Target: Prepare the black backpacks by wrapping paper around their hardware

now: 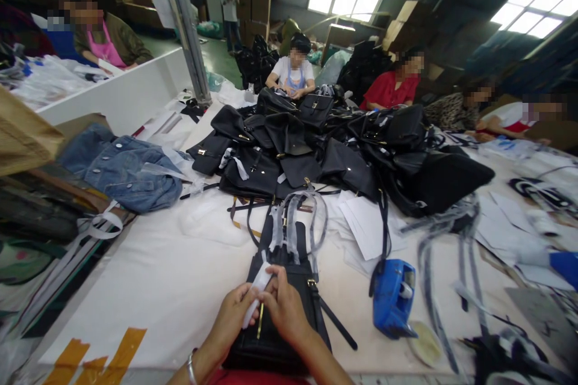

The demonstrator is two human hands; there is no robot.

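A black bag (295,289) with a gold zipper and buckles lies on the table in front of me. Above it, my left hand (235,308) and my right hand (283,304) pinch a narrow strip wrapped in white material (258,290) between their fingers. The strip slants, its upper end pointing toward the bag's top. Clear plastic-wrapped straps (291,225) loop over the top of the bag. A loose black strap (336,322) sticks out at its right side.
A blue tape dispenser (394,299) stands to the right. Black bags (289,156) are heaped across the table's middle. A denim garment (130,168) lies left, white papers (363,225) right. Orange tape (124,352) marks the front-left corner. Several people sit beyond the heap.
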